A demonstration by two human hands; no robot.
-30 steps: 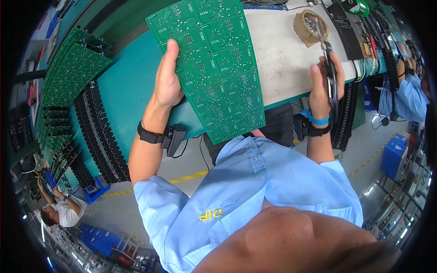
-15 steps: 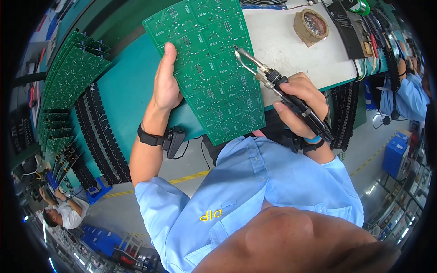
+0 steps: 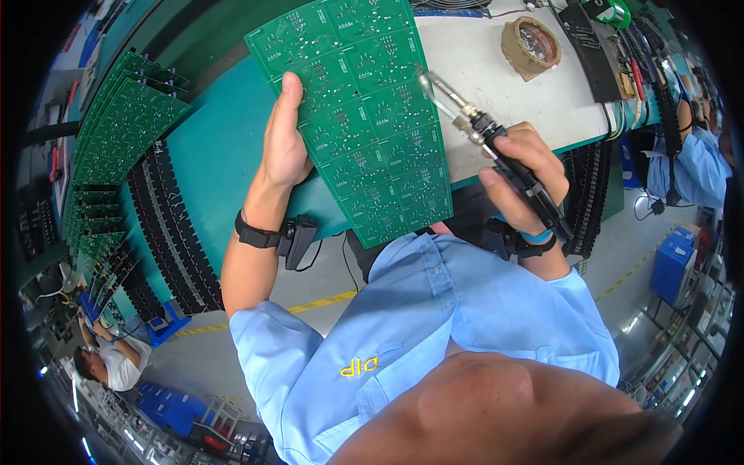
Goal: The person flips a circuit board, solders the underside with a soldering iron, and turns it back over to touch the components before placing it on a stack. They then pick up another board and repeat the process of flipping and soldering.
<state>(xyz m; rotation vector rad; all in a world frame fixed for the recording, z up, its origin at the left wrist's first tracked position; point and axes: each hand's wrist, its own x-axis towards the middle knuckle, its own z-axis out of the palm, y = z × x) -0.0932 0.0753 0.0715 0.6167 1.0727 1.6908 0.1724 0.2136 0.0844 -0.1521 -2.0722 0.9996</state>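
Observation:
A large green circuit board, panelled into repeated sections, is tilted up in front of me. My left hand grips its left edge, thumb on the near face and the other fingers hidden behind. In my right hand is a black-handled soldering iron with a second thin metal tube running beside its tip. The tip end lies at the board's right edge in view; whether it touches the board I cannot tell.
Several green boards stand in black slotted racks at the left. On the white bench surface sits a brown-rimmed round dish. Beyond it are a dark tool holder and a green wire spool. Other people work at both sides.
My right hand has drawn the soldering iron right and slightly up, from over the board's face to its right edge. The board and my left hand have barely moved.

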